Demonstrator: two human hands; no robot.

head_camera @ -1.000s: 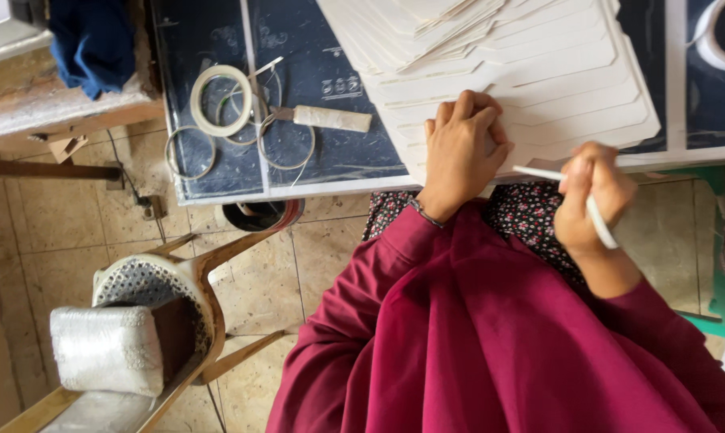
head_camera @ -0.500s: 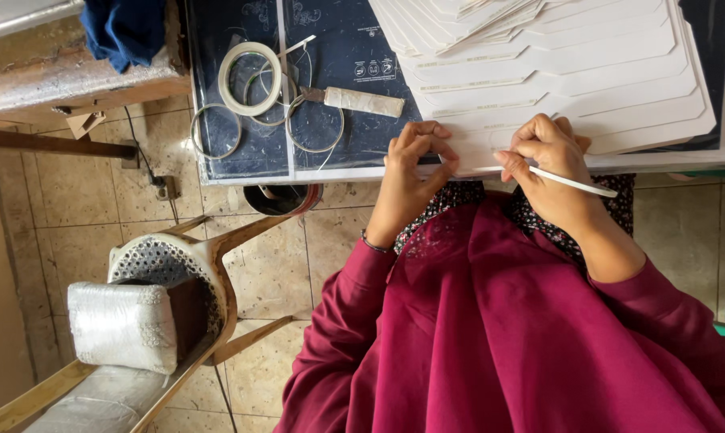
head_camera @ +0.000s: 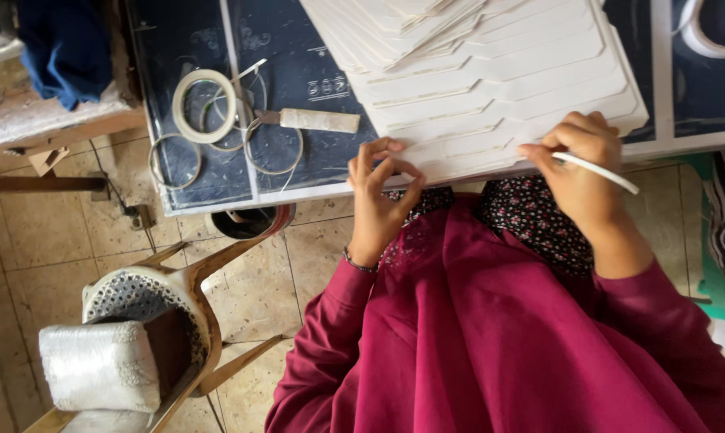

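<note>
Gripping white stick (head_camera: 599, 171), touching card stack (head_camera: 490, 96)

Soft, even daylight; shadows faint. Pale card stack (head_camera: 490, 88) is bright, near glare. Focus mostly sharp, slight softness at frame edges.

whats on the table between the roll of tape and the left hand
In the head view, a pale-handled tool lies on the dark mat between the roll of tape and the left hand, with thin wire rings beside it.
</note>
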